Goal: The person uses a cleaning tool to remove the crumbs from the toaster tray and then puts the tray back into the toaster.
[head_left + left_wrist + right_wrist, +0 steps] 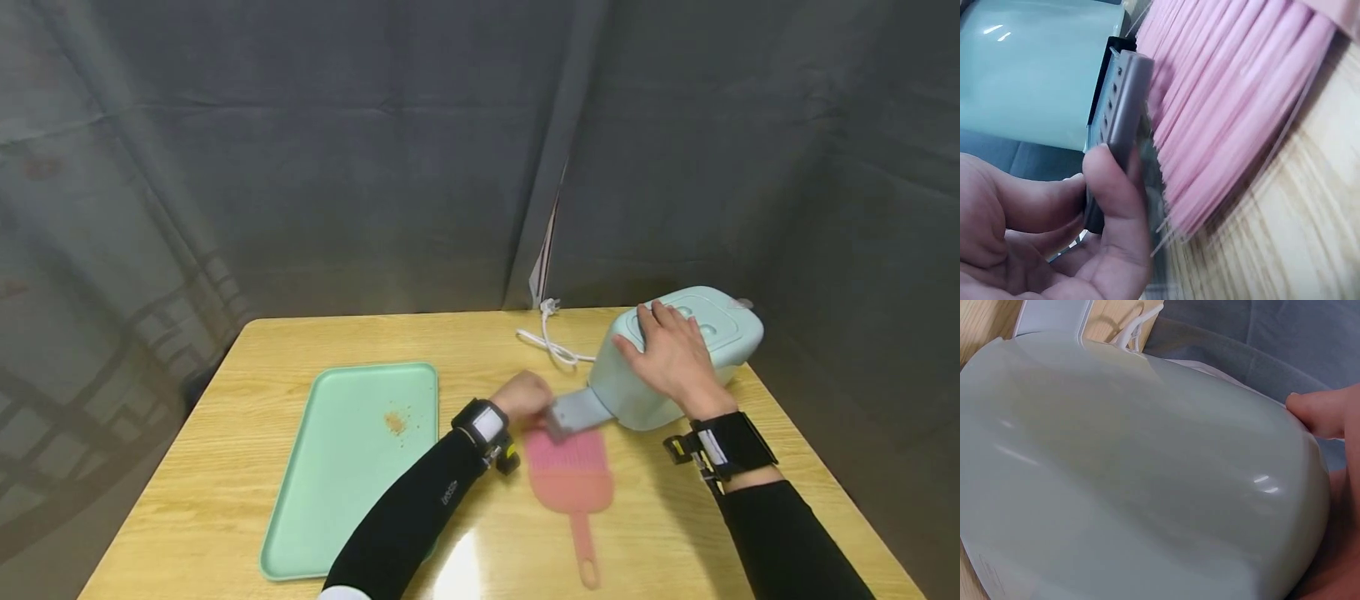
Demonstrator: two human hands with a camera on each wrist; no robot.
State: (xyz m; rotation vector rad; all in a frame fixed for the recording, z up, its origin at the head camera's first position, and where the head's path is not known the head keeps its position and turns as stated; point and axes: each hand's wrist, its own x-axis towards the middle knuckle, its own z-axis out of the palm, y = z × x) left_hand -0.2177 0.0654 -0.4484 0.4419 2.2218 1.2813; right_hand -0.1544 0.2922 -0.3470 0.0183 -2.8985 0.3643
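Observation:
A mint-green, rounded appliance like a toaster [723,315] lies tipped over at the right of the table. My right hand [670,354] rests on its upper face with fingers spread, and the thumb [1316,412] touches its edge in the right wrist view. From its near left side a flat pull-out tray [581,408] sticks out. My left hand [522,395] pinches the tray's grey end [1125,106] between thumb and finger. Just below lies a hand brush [573,490], its pink bristles [1241,81] close to the left hand.
A light green serving tray [322,483] lies on the left, with a small heap of crumbs [395,422] on it. The white cord [562,354] and plug [551,307] lie at the table's back edge. Grey curtains [337,208] hang behind the table.

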